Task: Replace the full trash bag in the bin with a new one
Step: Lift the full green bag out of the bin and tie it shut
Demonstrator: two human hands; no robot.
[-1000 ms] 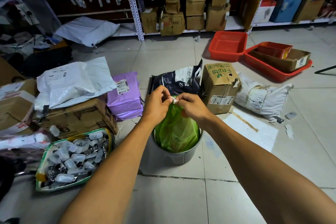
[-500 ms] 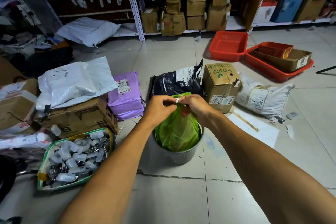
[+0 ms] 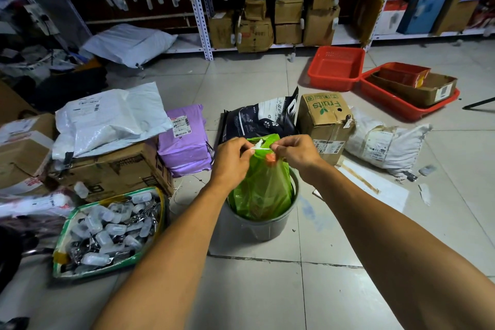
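Observation:
A full green trash bag (image 3: 263, 185) stands in a round grey bin (image 3: 263, 226) on the tiled floor. Its top is gathered into a neck above the rim. My left hand (image 3: 231, 159) and my right hand (image 3: 293, 153) pinch the bag's mouth from either side. A thin white drawstring (image 3: 261, 148) is stretched taut between the two hands. Something orange shows through the plastic just below the neck.
Behind the bin lean a dark printed pouch (image 3: 261, 118) and a "Fruits" carton (image 3: 325, 123). Purple parcels (image 3: 184, 142) and stacked cartons lie left, and a green-edged tray of small bottles (image 3: 107, 230) at front left. Red baskets (image 3: 336, 67) and shelving stand farther back.
My hands have drawn apart sideways at the bag's neck. The white drawstring, bunched between my fingers before, is now pulled straight and tight.

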